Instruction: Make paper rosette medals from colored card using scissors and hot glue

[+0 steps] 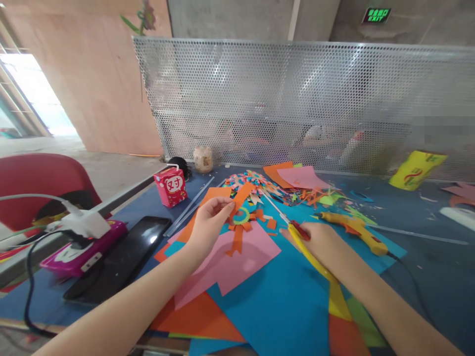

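Head view, the only one: your left hand (pixel 212 220), centre of the frame, has its grip closed in a thumb-and-fingertip pinch on the lower end of an orange paper strip (pixel 243 194); the strip slants up and right, probably pinched at one end to leave its length free; your right hand (pixel 315 240), right of centre, has its grip curled round the handles of the scissors (pixel 294 233); blades aim to the upper left, near the strip but apart from it; how far they gape, can't tell.

Just below the strip, a green and orange rosette (pixel 241 216) lies on pink paper (pixel 252 262), likely put there to sit right under your eyes; blue paper (pixel 285 306) spreads across the lower centre; paper flowers (pixel 256 177) are heaped behind your hands, seemingly to keep them out of the cutting space.

Right of the frame, a yellow glue gun (pixel 358 232) lies on its side, presumably within right-hand reach; on the bench (pixel 441 277) at left, phone (pixel 122 259), power strip (pixel 87 252) and red drink box (pixel 171 187) sit off the paper, likely so nothing gets knocked.
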